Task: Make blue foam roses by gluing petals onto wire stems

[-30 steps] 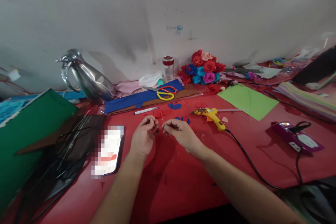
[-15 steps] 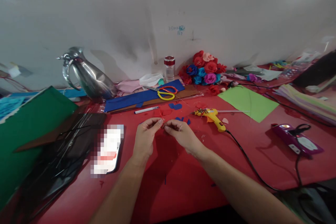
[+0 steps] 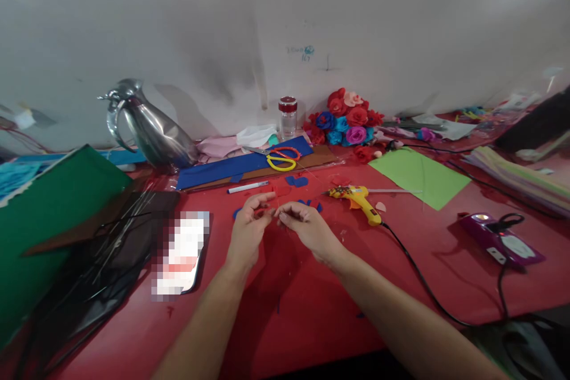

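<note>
A red table (image 3: 320, 320) runs under everything, with the yellow glue gun (image 3: 367, 208) lying on it as the landmark. Far left of the gun, a dark green sheet (image 3: 62, 208) slants up beside black wrapping (image 3: 129, 225) strewn with thin wires. Behind and left, a steel jug (image 3: 154, 124) leans. A pen (image 3: 247, 187) and a blue strip (image 3: 214, 172) bearing scissors (image 3: 281, 160) also lie left of it. Directly behind it, a bunch of cloth flowers (image 3: 345, 119) sits against a pale partition (image 3: 178, 35) with blue-green writing; a brighter space opens beyond. To its right come a lime sheet (image 3: 418, 172) and a purple power socket (image 3: 503, 240).

The phone (image 3: 180, 252), well left of the gun, has its screen pixelated. Nearer, the left hand (image 3: 249, 225) has curled fingers, forefinger and thumb apart; whether the others grip anything I cannot tell. The right hand (image 3: 307, 228), just left of the gun, draws thumb and forefinger together on a thin reddish piece (image 3: 277, 209) between both hands, too small to make out. At far right, a bundle of pastel strips (image 3: 521, 181) is cut off by the edge.
</note>
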`<move>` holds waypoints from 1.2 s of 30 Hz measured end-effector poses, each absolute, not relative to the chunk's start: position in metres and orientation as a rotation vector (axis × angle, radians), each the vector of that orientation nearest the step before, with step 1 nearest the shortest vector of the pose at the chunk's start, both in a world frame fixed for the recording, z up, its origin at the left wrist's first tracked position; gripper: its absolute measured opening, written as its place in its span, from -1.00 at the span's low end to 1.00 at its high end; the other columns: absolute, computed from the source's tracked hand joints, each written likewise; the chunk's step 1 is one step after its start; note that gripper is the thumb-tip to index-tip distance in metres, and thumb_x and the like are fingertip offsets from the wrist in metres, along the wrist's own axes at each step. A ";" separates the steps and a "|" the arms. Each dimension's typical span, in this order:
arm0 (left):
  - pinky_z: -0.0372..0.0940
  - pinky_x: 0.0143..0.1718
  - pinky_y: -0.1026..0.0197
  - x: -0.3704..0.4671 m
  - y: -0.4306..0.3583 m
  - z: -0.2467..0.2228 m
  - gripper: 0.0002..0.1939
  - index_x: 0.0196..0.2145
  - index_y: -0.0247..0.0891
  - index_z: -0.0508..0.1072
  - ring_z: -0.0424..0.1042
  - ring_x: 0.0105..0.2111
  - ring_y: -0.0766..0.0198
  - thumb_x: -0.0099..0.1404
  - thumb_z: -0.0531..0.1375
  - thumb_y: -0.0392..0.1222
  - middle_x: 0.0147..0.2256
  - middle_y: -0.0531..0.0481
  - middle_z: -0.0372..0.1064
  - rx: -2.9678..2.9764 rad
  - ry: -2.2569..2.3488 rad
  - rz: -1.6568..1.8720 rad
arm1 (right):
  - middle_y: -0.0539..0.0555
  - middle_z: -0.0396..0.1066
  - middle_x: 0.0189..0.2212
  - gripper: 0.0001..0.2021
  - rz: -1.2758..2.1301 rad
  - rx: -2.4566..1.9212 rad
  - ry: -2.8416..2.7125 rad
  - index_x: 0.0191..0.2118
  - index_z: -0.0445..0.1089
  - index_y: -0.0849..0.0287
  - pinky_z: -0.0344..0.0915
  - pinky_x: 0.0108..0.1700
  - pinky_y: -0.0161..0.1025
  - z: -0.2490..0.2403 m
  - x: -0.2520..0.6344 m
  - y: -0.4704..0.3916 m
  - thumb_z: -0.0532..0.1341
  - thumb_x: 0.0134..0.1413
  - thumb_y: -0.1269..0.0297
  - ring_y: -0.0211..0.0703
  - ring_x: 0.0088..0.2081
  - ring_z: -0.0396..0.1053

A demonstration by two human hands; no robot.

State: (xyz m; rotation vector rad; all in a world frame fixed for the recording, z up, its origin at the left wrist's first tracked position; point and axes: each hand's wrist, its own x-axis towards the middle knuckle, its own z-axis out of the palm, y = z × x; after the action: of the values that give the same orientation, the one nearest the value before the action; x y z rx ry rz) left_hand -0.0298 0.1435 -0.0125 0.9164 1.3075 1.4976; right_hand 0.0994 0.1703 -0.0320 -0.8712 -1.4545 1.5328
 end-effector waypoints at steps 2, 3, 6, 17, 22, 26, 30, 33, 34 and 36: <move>0.22 -0.19 0.25 -0.028 0.142 -0.010 -0.82 -0.36 -0.21 0.59 0.37 -0.28 0.26 -0.01 0.32 -0.25 -0.29 -0.03 0.48 0.960 1.268 1.469 | -0.03 0.36 -0.49 -0.89 1.527 -0.866 -1.461 -0.41 0.38 0.14 0.25 -0.24 -0.27 -0.033 0.099 0.170 0.20 0.01 0.22 -0.24 -0.39 0.30; 0.23 -0.19 0.24 -0.028 0.141 -0.009 -0.87 -0.41 -0.23 0.59 0.38 -0.29 0.25 0.00 0.32 -0.23 -0.32 -0.04 0.49 0.969 1.244 1.446 | -0.03 0.36 -0.49 -0.87 1.527 -0.871 -1.464 -0.43 0.37 0.14 0.25 -0.25 -0.27 -0.033 0.099 0.170 0.20 0.01 0.20 -0.24 -0.39 0.30; 0.25 -0.25 0.23 -0.028 0.141 -0.008 -0.93 -0.52 -0.26 0.56 0.36 -0.38 0.27 -0.03 0.34 -0.22 -0.46 0.00 0.46 0.949 1.211 1.426 | -0.03 0.34 -0.50 -0.83 1.523 -0.902 -1.474 -0.46 0.36 0.15 0.24 -0.27 -0.28 -0.034 0.099 0.170 0.21 0.01 0.17 -0.24 -0.41 0.28; 0.26 -0.30 0.29 -0.051 0.154 -0.008 -0.77 -0.59 -0.24 0.46 0.37 -0.47 0.38 -0.16 0.45 -0.23 -0.55 0.10 0.41 0.561 1.048 1.758 | -0.03 0.40 -0.51 -0.88 1.366 -0.950 -1.706 -0.44 0.38 0.14 0.23 -0.29 -0.29 -0.037 0.099 0.170 0.16 0.04 0.26 -0.23 -0.40 0.33; 0.26 -0.30 0.34 -0.062 0.156 -0.006 -0.79 -0.58 -0.25 0.47 0.38 -0.46 0.43 -0.15 0.45 -0.30 -0.54 0.13 0.41 0.396 0.982 1.851 | -0.03 0.41 -0.55 -0.89 1.316 -1.074 -1.728 -0.45 0.39 0.15 0.21 -0.35 -0.30 -0.039 0.103 0.172 0.16 0.01 0.29 -0.24 -0.46 0.33; 0.24 -0.35 0.34 -0.059 0.155 -0.006 -0.78 -0.58 -0.27 0.48 0.36 -0.49 0.43 -0.16 0.45 -0.26 -0.55 0.09 0.41 0.438 1.036 1.777 | -0.07 0.26 -0.71 -0.72 1.223 -1.180 -1.675 -0.53 0.31 0.13 0.15 -0.45 -0.31 -0.036 0.106 0.174 0.11 0.12 0.12 -0.26 -0.58 0.24; 0.17 -0.47 0.35 -0.049 0.154 -0.010 -0.71 -0.53 -0.30 0.52 0.25 -0.56 0.46 -0.23 0.48 -0.19 -0.54 0.06 0.42 0.514 1.082 1.641 | -0.01 0.38 -0.58 -0.75 1.178 -1.102 -1.605 -0.49 0.33 0.14 0.22 -0.38 -0.30 -0.034 0.106 0.174 0.13 0.09 0.11 -0.24 -0.49 0.30; 0.15 -0.48 0.33 -0.042 0.152 -0.010 -0.72 -0.51 -0.30 0.55 0.24 -0.56 0.45 -0.23 0.47 -0.17 -0.52 0.04 0.44 0.590 1.116 1.601 | 0.02 0.47 -0.43 -0.84 1.225 -1.011 -1.619 -0.38 0.41 0.14 0.26 -0.30 -0.27 -0.034 0.103 0.173 0.20 0.02 0.16 -0.21 -0.40 0.35; 0.16 -0.46 0.32 -0.040 0.151 -0.010 -0.73 -0.51 -0.30 0.56 0.25 -0.55 0.44 -0.21 0.46 -0.18 -0.51 0.03 0.45 0.618 1.130 1.602 | 0.02 0.48 -0.42 -0.85 1.244 -1.010 -1.634 -0.36 0.43 0.14 0.26 -0.29 -0.26 -0.034 0.103 0.172 0.22 0.00 0.18 -0.20 -0.39 0.36; 0.17 -0.43 0.30 -0.037 0.149 -0.009 -0.78 -0.50 -0.29 0.57 0.27 -0.53 0.41 -0.18 0.44 -0.21 -0.49 0.01 0.48 0.674 1.155 1.605 | 0.02 0.50 -0.42 -0.89 1.265 -1.030 -1.673 -0.37 0.45 0.13 0.27 -0.28 -0.26 -0.032 0.102 0.170 0.24 -0.04 0.25 -0.19 -0.38 0.38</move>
State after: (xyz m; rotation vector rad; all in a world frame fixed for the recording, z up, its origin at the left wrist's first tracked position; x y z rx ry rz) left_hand -0.0366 0.1486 -0.0091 0.6744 1.1551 1.6050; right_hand 0.1016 0.1704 -0.0325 -1.0304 -1.6726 1.2654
